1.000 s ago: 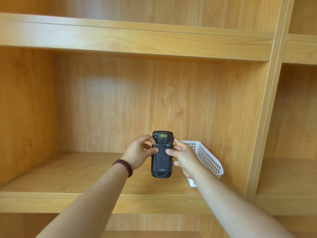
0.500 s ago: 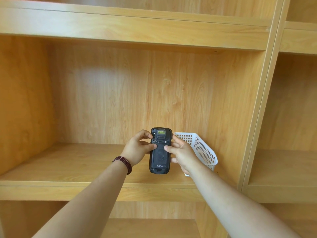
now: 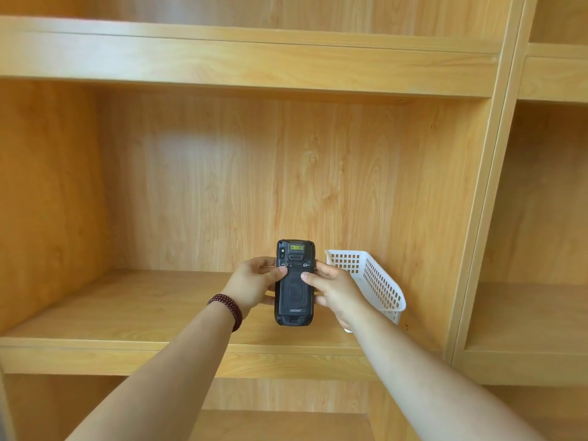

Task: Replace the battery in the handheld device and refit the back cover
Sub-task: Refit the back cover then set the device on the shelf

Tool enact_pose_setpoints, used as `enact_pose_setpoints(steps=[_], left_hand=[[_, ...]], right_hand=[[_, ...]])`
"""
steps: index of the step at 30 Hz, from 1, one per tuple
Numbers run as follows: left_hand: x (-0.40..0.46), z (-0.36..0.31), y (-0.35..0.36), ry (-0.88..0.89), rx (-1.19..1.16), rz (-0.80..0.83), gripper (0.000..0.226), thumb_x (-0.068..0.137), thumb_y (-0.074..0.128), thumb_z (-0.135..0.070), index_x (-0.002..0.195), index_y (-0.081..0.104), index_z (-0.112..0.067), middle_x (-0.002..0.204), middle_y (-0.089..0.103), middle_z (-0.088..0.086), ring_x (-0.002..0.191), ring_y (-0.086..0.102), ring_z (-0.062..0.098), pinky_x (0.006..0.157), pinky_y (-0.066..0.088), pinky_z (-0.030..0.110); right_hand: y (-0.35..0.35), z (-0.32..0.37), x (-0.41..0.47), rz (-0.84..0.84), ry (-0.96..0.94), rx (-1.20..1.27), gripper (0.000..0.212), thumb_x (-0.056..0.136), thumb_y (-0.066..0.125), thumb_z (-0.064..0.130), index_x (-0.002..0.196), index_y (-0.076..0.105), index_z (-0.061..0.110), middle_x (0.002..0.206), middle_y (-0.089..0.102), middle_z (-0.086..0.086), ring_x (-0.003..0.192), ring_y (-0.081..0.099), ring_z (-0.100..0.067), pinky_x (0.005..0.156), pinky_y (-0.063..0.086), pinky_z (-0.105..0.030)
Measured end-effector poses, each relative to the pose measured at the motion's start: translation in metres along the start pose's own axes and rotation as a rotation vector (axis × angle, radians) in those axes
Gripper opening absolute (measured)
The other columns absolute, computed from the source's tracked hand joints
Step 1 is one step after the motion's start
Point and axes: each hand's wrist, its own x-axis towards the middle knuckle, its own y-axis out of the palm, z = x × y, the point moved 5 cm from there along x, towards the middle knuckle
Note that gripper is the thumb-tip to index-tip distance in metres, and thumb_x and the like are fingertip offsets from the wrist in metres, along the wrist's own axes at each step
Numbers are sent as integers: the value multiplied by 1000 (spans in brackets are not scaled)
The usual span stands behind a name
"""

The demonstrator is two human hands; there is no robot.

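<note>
A black handheld device [image 3: 294,294] is held upright in front of the shelf, its back side towards me, with the back cover [image 3: 294,292] in place on it. My left hand [image 3: 254,283] grips its left edge, thumb pressed on the cover near the left latch. My right hand [image 3: 334,289] grips the right edge, its thumb on the cover too. A yellow label shows near the device's top. No loose battery is visible.
A white perforated plastic basket [image 3: 378,281] stands on the wooden shelf [image 3: 127,313] just right of my hands, against the back wall and the upright divider [image 3: 477,218]. Another shelf board runs above, and more compartments lie to the right and below.
Both hands keep the same grip on the device. The camera view has shifted slightly, so hands and device sit a little higher in the picture than a second ago.
</note>
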Motion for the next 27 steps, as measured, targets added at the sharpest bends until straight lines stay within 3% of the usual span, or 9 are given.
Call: enact_pose_setpoints(steps=[3,6,9,12,15,22,27], left_hand=[[-1,1,-1,-6,-28,2,29,93,64,-19,119,60,-6,111,72,19,91,72,27,72,62,40],[-6,2,0,-45,-36,112,34,90,68,-23,121,55,-20,111,73,14,94,73,26,71,61,40],[-7,4,-1,-79,-21,164,45,85,73,-14,122,51,-28,107,75,12,94,73,30,69,60,43],[-6,4,-3,-62,-41,136,46,86,72,-9,124,50,-22,105,75,14,90,74,31,66,61,45],[-5,4,-5,-48,-60,113,49,86,71,-9,128,49,-22,105,75,11,91,74,30,65,61,44],[-11,5,-8,-79,-13,230,78,79,78,-5,135,37,-41,126,65,3,105,70,23,73,60,40],[-10,5,-9,-35,-18,171,79,78,75,5,134,41,-39,125,65,9,100,71,25,70,61,42]], right_hand=[[2,3,3,-8,-11,-19,38,94,61,5,132,60,10,121,71,-6,110,68,-18,84,59,-32],[5,5,4,-10,-21,-13,36,95,59,4,130,62,11,119,72,-5,106,69,-17,83,59,-34],[6,6,6,-6,-17,-17,36,95,60,7,131,62,13,120,71,-3,106,69,-15,83,59,-33],[9,4,5,40,21,-34,45,92,66,13,136,57,17,124,70,0,112,67,-16,95,55,-42],[14,1,1,89,55,-78,52,91,67,9,138,53,27,125,69,1,111,67,-18,91,56,-48],[18,-1,-3,67,24,-38,53,93,63,4,140,52,26,124,69,-1,110,67,-21,91,56,-53],[15,-4,-4,138,55,-21,72,82,68,-10,144,48,22,134,62,-4,116,65,-24,99,52,-51]])
